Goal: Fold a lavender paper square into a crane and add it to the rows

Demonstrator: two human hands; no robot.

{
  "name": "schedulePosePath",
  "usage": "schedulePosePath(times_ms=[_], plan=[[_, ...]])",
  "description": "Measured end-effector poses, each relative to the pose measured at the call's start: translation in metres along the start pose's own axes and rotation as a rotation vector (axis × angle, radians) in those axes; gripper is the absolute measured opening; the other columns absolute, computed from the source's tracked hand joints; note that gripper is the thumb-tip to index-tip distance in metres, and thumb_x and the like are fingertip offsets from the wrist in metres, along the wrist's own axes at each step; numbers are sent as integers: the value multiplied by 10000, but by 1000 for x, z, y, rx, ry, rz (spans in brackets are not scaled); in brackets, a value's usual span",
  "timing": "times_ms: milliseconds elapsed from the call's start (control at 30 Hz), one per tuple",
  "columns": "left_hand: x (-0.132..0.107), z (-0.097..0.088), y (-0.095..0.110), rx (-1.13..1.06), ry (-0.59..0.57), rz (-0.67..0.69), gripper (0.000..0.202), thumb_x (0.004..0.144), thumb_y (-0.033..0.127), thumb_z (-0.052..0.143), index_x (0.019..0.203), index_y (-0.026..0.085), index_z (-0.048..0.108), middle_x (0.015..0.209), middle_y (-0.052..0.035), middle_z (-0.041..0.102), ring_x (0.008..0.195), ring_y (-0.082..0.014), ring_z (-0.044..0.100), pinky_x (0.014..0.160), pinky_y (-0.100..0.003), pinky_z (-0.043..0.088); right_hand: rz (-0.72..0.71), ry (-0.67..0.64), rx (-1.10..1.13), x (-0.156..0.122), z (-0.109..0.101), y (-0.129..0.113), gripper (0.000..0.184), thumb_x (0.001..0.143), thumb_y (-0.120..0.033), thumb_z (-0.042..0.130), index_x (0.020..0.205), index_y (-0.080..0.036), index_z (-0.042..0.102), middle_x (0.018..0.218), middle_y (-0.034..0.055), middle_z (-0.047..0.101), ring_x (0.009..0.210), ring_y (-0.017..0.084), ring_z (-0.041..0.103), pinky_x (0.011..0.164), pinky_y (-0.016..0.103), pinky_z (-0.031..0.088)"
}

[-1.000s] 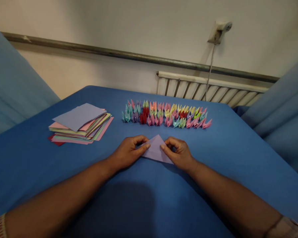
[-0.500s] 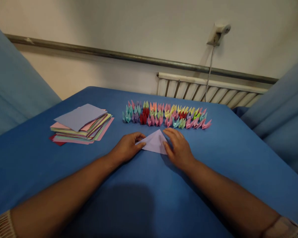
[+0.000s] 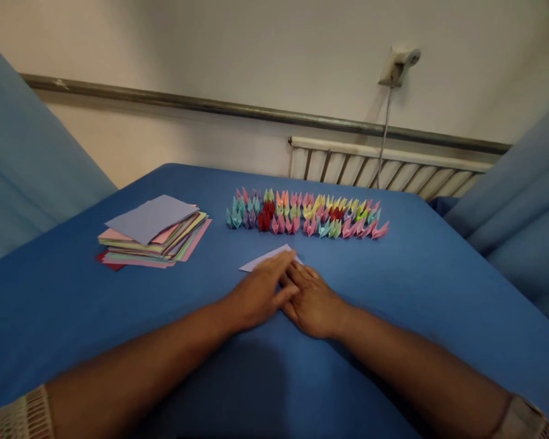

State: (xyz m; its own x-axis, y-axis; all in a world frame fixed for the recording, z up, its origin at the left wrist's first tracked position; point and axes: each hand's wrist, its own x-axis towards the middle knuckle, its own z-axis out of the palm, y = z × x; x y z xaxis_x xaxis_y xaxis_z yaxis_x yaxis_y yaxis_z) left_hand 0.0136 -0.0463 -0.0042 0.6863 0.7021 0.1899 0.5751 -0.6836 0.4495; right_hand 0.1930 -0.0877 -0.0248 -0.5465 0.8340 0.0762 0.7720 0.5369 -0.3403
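Observation:
A lavender sheet of origami paper [image 3: 261,258], folded into a triangle, lies on the blue table cover [image 3: 201,341] with its peak pointing away from me. Over its near part lies my left hand [image 3: 260,292], fingers stretched forward and thumb out toward the right hand. Flat on the paper's right side, my right hand [image 3: 318,305] has its fingers extended and partly under the left fingertips. Between them the hands cover most of the triangle's lower edge. Several rows of folded paper cranes [image 3: 311,225] in many colours stand just beyond.
At the left is a stack of coloured paper sheets [image 3: 155,219], lavender on top. Behind the table are a white radiator [image 3: 338,164], a metal rail [image 3: 210,105] and a wall socket [image 3: 396,67] with a cord. Blue curtains [image 3: 32,146] hang at both sides.
My left hand has let go of the triangle's left corner and moved right, over the paper. My right hand has come down flat and nearer, and the two hands now meet.

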Motion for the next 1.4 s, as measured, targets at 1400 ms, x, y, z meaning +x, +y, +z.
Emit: schedulePosePath(times_ms=[1400], plan=[[14, 5, -17, 345, -277, -4, 910, 858, 733, 320, 1502, 95, 239, 1572, -197, 182, 1453, -357, 144, 1146, -503, 139, 396, 85, -133, -61, -18, -5, 620, 914, -427, 486, 1381, -19, 464, 1501, 243, 342, 1415, 373, 261, 1119, 550, 253]])
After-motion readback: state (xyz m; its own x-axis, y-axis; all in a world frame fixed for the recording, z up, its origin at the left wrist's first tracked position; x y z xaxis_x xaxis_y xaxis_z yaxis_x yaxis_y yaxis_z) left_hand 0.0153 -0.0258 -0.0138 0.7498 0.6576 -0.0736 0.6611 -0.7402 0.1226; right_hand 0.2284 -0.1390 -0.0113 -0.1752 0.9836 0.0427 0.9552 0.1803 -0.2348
